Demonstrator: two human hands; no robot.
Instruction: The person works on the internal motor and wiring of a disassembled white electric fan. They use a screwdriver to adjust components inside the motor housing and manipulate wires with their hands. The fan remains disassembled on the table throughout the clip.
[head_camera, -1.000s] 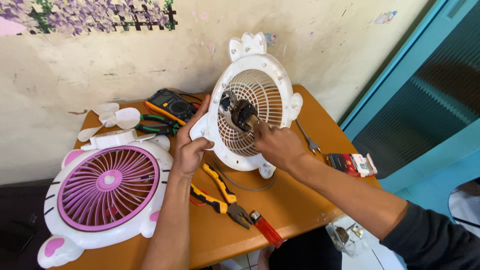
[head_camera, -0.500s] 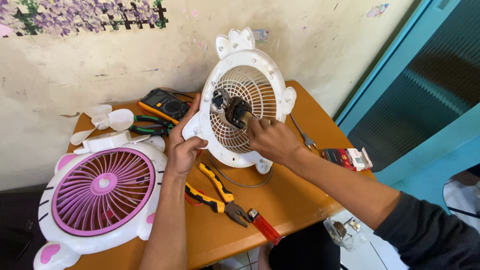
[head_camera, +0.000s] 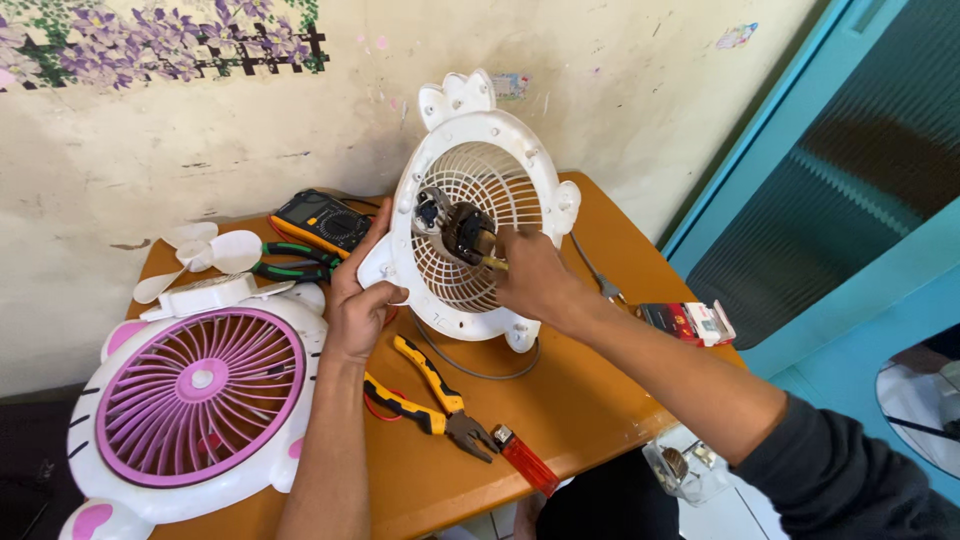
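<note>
Fan grille (head_camera: 490, 180), white and round with ear-shaped tabs, stands upright at centre frame on the orange table (head_camera: 590, 400). A dark motor (head_camera: 462, 232) sits at its hub. Left hand (head_camera: 358, 300) is closed around the grille's lower left rim. Right hand (head_camera: 535, 280) pinches a small brass-coloured part (head_camera: 495, 263) at the motor. At the right table edge lies a small flat red and white box (head_camera: 690, 322). Upper centre, a small pale sticker (head_camera: 510, 85) is on the wall.

Two bare hands are seen, the left hand (head_camera: 357, 305) on a forearm left uncovered from wrist to elbow. A dark charcoal sleeve is worn on the arm of the right hand (head_camera: 535, 282), pushed up past mid-forearm, toward four o'clock.
</note>
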